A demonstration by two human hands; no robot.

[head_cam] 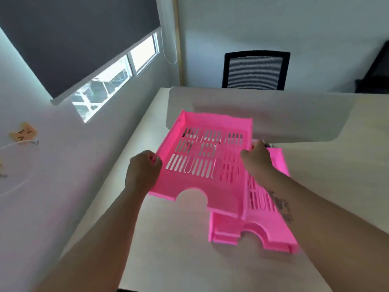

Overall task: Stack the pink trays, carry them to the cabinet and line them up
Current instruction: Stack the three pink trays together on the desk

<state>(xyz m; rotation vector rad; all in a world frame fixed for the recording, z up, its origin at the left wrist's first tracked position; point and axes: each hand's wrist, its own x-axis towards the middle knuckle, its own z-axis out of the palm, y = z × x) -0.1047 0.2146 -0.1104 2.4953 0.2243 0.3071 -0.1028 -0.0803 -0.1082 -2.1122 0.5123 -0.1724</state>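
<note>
I hold a pink slotted tray [202, 161] lifted above the pale desk [179, 249], tilted a little. My left hand [143, 171] grips its left side wall. My right hand [255, 159] grips its right side wall. Below and to the right, more pink trays [271, 230] lie stacked on the desk, partly hidden under the lifted tray and my right forearm. The lifted tray overlaps the stack's left part. No cabinet is in view.
A pale divider panel [273, 112] stands across the desk just behind the trays. A black mesh chair [254, 70] sits beyond it. The wall with a window [109, 85] and grey blind runs along the desk's left edge.
</note>
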